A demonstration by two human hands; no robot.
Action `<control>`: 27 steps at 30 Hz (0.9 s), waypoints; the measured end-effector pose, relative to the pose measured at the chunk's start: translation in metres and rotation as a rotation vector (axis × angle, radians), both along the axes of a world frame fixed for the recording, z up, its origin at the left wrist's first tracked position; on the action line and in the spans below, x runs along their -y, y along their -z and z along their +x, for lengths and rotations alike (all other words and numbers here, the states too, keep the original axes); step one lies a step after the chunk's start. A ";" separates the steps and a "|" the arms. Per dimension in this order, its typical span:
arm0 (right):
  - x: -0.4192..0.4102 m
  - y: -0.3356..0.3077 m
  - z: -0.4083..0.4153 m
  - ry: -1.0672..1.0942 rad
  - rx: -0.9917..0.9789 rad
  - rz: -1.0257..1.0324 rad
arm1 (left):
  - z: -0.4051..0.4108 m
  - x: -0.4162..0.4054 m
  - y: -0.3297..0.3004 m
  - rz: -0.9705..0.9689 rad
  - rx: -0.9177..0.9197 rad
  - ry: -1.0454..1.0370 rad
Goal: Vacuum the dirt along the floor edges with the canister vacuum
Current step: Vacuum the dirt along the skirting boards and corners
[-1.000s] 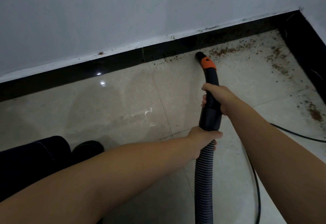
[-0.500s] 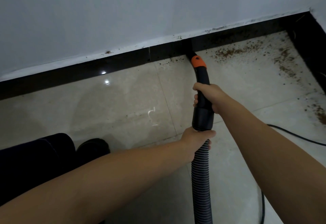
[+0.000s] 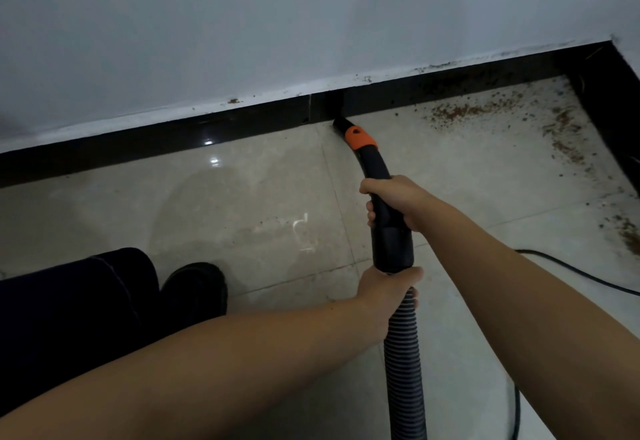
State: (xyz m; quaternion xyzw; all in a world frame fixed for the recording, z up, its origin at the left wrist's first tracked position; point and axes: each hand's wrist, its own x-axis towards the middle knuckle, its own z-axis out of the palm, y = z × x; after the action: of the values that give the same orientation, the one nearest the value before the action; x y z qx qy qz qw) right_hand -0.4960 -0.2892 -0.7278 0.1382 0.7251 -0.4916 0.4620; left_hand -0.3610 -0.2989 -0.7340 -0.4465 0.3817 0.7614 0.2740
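Observation:
A black vacuum nozzle [image 3: 372, 162] with an orange collar [image 3: 360, 137] points its tip at the foot of the black skirting [image 3: 242, 122]. My right hand [image 3: 398, 200] grips the curved handle just behind the collar. Lower down, my left hand [image 3: 384, 296] holds the top of the ribbed grey hose [image 3: 405, 363], where it joins the black cuff. Brown dirt [image 3: 460, 112] lies scattered along the floor edge to the right of the tip and down the right wall [image 3: 568, 141]. The canister itself is out of view.
A white wall rises above the skirting, meeting a second skirting [image 3: 609, 117] in the corner at the right. A black power cord [image 3: 585, 278] trails across the beige tiles at the right. My dark trouser leg [image 3: 69, 301] and shoe [image 3: 194, 287] stand at the left.
The nozzle tip has slid left along the skirting, away from the dirt patch, and now touches the skirting's foot. Both hands kept their grip and moved with it.

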 end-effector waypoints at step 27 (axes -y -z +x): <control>-0.025 -0.004 0.020 0.020 0.000 -0.007 | 0.015 -0.013 -0.005 0.018 0.027 0.154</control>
State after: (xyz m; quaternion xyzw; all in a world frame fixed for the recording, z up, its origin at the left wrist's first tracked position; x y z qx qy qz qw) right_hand -0.4760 -0.2641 -0.7239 0.1440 0.7220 -0.4986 0.4576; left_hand -0.3461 -0.2857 -0.7290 -0.4234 0.4043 0.7355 0.3411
